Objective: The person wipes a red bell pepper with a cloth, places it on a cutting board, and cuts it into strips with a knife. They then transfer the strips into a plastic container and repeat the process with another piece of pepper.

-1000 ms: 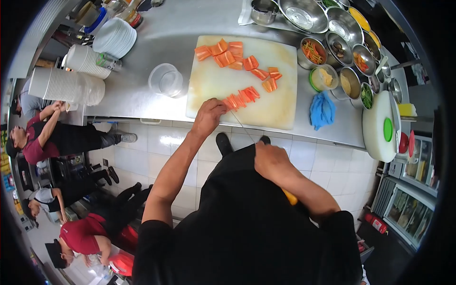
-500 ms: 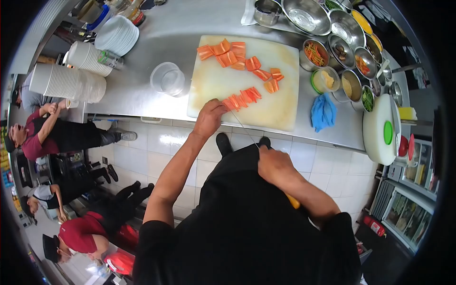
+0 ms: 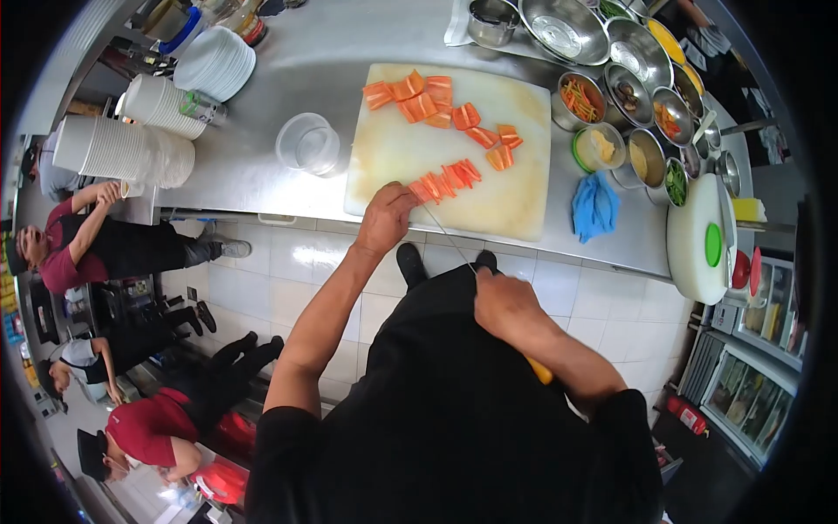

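My left hand (image 3: 387, 216) is at the near left edge of the white cutting board (image 3: 515, 210). Its bent fingers press on the end of a row of thin red pepper strips (image 3: 447, 180). In my right hand (image 3: 509, 306), close to my apron, is the handle of a knife (image 3: 448, 234). The thin blade slants up and left, its tip beside my left fingertips. Larger flat pepper pieces (image 3: 417, 108) lie across the board's far side. My fingers partly hide the strip under them.
A clear plastic tub (image 3: 308, 144) stands left of the board. Stacked white bowls (image 3: 122, 157) and plates (image 3: 215, 65) are farther left. To the right are a blue cloth (image 3: 595, 207), steel bowls (image 3: 580, 100) of cut food and a large white container (image 3: 698, 240). Several people work at left.
Both hands, the knife and the pepper look almost unchanged. Part of another person's arm now shows at the top right, and a person at left has shifted their hands slightly.
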A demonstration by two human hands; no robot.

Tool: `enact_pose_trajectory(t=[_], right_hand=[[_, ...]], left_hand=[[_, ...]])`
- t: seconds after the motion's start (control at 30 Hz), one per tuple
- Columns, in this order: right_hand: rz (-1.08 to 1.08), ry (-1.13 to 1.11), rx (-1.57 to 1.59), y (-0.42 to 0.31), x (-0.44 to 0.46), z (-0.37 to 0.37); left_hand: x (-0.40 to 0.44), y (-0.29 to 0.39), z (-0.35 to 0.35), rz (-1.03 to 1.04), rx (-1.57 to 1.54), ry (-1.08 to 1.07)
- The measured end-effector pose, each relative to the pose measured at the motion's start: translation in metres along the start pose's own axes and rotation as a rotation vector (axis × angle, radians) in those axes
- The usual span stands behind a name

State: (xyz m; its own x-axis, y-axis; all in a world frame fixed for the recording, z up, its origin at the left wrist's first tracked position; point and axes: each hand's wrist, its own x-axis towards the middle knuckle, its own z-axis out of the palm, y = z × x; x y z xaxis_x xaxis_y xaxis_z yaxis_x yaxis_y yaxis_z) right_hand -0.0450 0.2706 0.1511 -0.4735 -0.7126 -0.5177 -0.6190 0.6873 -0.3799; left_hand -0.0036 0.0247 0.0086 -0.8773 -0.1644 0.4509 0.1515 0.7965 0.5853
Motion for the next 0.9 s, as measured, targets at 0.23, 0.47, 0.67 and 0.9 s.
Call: enact_pose_trajectory(t=[0.23,0.47,0.67,0.9], right_hand=[[-0.043,0.026,0.008,-0.002,0.014,-0.005],[0.024,-0.048,0.063,0.007,0.005,0.001],[0.085,-0.145,0.058,0.023,-0.023,-0.003],[-0.197,0.113,0.091,0.023,0.059,0.041]], left_hand=[[0.002,0.002,0.001,0.020,0.030,0.022],[0.001,0.003,0.001,0.031,0.012,0.028],[0.012,-0.001,-0.010,0.007,-0.020,-0.029],[0.106,-0.045,-0.013,-0.074,0.296,0.044]])
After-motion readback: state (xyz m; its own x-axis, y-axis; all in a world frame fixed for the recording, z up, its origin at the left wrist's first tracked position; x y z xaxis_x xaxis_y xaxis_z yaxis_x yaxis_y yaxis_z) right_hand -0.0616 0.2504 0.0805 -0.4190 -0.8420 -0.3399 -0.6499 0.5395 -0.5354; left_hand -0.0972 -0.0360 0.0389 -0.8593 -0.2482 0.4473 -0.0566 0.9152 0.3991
